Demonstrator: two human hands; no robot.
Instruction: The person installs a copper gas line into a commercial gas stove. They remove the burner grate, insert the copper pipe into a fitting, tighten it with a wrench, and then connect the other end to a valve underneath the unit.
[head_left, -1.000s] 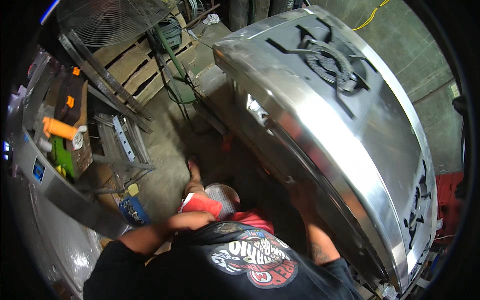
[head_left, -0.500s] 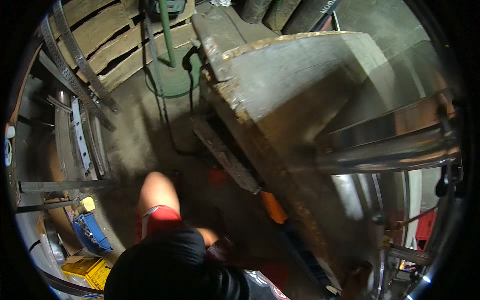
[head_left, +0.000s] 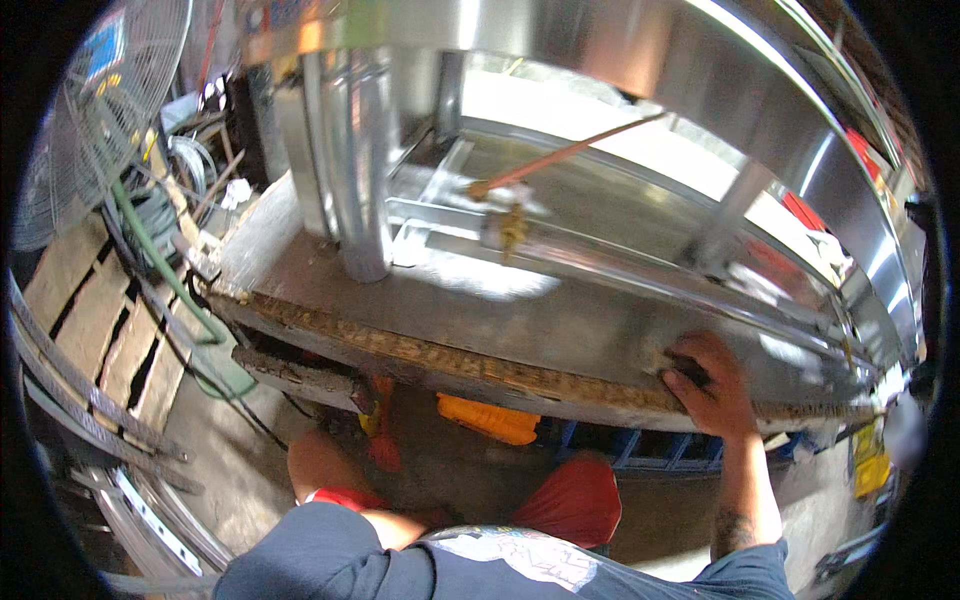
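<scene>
Small dark object [head_left: 690,371] is grasped in curled fingers of right hand [head_left: 716,388], at four o'clock by worn grey tabletop's [head_left: 590,340] edge; left hand hidden, state untellable. Round wire-caged fan [head_left: 112,120] is seen at ten o'clock.

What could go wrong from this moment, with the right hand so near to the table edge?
The rough, chipped edge could perhaps scrape the right hand or its wrist, which are right beside it. The brass-coloured fitting and the copper-coloured tube are exposed, so a careless knock might bend them. Also, a steel leg stands not far from that edge; a hard push might make it slip.
</scene>
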